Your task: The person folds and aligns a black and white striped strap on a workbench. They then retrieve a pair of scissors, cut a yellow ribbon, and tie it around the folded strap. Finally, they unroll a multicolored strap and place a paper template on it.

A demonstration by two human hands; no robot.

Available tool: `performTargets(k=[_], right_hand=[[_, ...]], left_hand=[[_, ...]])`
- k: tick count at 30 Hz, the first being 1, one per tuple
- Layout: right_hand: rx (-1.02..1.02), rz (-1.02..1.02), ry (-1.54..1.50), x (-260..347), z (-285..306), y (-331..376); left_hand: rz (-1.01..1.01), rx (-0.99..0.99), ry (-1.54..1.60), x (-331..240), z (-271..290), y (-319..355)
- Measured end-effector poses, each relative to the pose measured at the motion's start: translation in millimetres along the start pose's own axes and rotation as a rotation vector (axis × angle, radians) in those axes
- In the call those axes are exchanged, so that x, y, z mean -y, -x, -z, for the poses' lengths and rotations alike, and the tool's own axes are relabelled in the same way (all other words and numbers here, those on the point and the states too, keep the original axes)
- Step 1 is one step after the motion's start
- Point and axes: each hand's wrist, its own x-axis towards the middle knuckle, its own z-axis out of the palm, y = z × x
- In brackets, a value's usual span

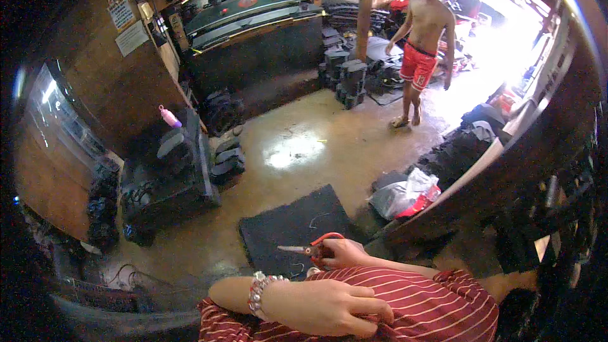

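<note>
My right hand (348,253) is closed around the red handles of a pair of scissors (294,249). Their blades point left above a dark square mat (285,215) on the floor. Nearer to me, my left hand (329,307) lies across the maroon striped cloth (437,297) over my lap, its fingers loosely bent and holding nothing visible. A beaded bracelet (258,294) circles that wrist. Pale bits of thread show on the mat.
A person (425,38) in red shorts stands at the far right. Plastic bags (405,196) and dark piles (465,145) line the right side. On the left, a pink bottle (169,116) tops a dark bench (171,180). Stacked dark pieces (345,76) stand near a wooden post (364,12).
</note>
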Motion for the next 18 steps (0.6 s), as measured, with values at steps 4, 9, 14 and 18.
performTargets(k=[4,9,14,18], right_hand=[[-0.142,0.006,0.006,-43,3,-88],[-0.094,-0.119,-0.222,-118,12,-243],[-0.213,0.150,-0.329,-160,74,-385],[-0.208,-0.030,-0.303,-173,107,-463]], left_hand=[[0.075,0.016,-0.009,50,55,46],[0.518,-1.029,-0.466,116,229,146],[0.636,-1.324,-0.724,174,416,230],[0.470,-1.322,-0.966,201,510,260]])
